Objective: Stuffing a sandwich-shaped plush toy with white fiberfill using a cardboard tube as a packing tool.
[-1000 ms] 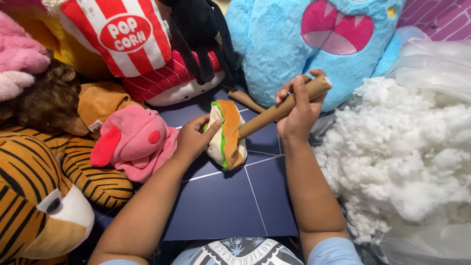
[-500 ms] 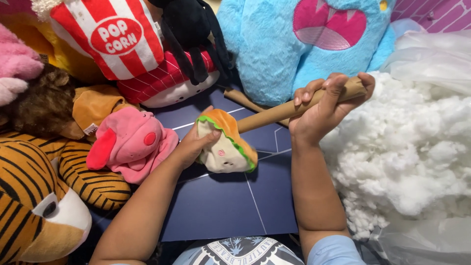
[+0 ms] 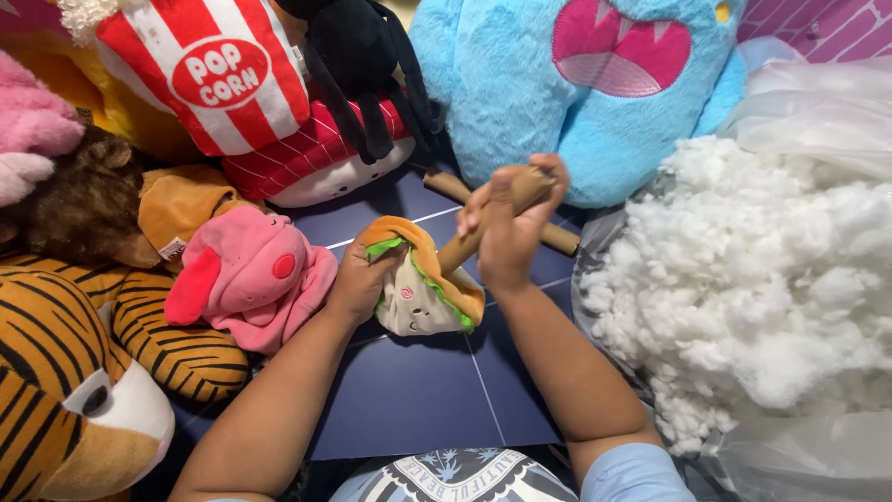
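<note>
Our left hand [image 3: 358, 279] clamps the soft, light burger plush [image 3: 418, 284]; just beside, our right hand [image 3: 511, 218] grips the stiff wooden stick [image 3: 465, 244] pushed into it; we'd hold its squashy side

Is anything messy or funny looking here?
Yes. White stuffing bulges loose out of its clear plastic bag. The little sandwich plush looks odd: the right hand pushes a wooden stick into it, the left hand gripping.

Viewpoint: one head-worn camera, above the person's lap
Facing: steeply down at the tiled floor [image 3: 418, 400]
Nearness: close, forearms fill the lower frame
</note>
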